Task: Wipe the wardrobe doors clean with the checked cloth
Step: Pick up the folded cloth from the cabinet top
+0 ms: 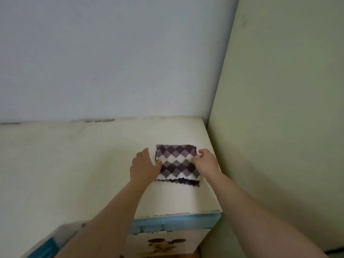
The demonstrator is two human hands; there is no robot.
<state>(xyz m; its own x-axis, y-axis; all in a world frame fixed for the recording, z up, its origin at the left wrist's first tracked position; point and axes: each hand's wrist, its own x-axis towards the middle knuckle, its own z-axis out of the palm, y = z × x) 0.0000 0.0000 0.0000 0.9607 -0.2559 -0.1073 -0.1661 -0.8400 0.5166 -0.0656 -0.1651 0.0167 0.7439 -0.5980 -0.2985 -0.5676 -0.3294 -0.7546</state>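
- Wall: pale grey and plain, rising behind the cabinet.
- Tall cream panel: upright, hard against the cabinet's right side. It is possibly the wardrobe; no door edge or handle is visible to confirm that.
- Cabinet: low, with a cream top and blue trim along the front edge. A cartoon mouse picture is on its front. Dark scuffs mark the back edge of the top.
- Checked cloth: folded flat, in dark purple and white diamonds. It lies on the cabinet top towards the back right corner, short of both edges. Its bands and folded edges run left to right, and a dark scalloped hem shows on the near side. It looks close to square, so no clear long axis.
- Right hand: over the cabinet top at the cloth's right edge. The fingers curl at the far right corner and the thumb lies on the fabric, pinching that edge.
- Left hand: over the cabinet top at the cloth's left edge. The fingers are straight and close together, pointing away, and only the thumb touches the fabric.
- Key relation: the cloth lies directly between the two hands, neither nearer than the other. The right hand already has hold, so the lift probably starts there. No door has been wiped yet.
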